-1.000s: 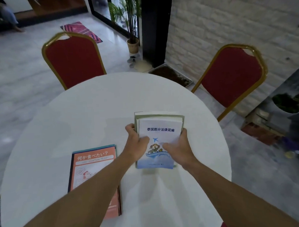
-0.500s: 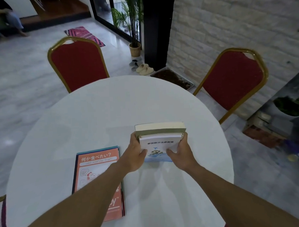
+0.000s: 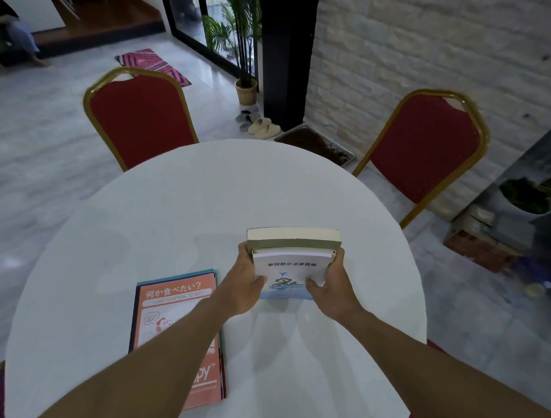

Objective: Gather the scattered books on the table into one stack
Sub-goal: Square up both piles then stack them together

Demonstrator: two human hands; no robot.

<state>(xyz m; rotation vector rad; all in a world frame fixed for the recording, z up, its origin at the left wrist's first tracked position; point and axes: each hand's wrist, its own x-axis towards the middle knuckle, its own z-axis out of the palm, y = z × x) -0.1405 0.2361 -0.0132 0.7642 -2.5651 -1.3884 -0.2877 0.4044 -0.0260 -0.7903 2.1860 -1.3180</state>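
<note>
A round white table (image 3: 179,213) fills the middle of the frame, with one red chair (image 3: 141,120) beyond it at upper left and another red chair (image 3: 423,145) at right. At lower left of the table lies an orange workbook (image 3: 174,311) with Japanese lettering, flat, with a teal-edged book (image 3: 216,271) showing under its top and right edges, so a small pile is already there. Just right of centre the person holds a pair of books between both hands: a thick green-covered book (image 3: 293,239) underneath and a white booklet (image 3: 291,265) with blue Chinese characters on top. Compared with a second ago, the pair sits tilted up at its far end, the thick book's cream page block facing the camera, and the booklet cover shows foreshortened rather than nearly flat; the view has also lifted, taking in more floor and the slippers (image 3: 258,127) by the pillar. The left hand (image 3: 243,286) clamps the pair's left edge, thumb over the booklet cover; the right hand (image 3: 331,288) clamps the right edge likewise. The pair appears raised off the table, which suggests it is ready to be carried left onto the orange workbook, leaving one merge to finish the stack.
</note>
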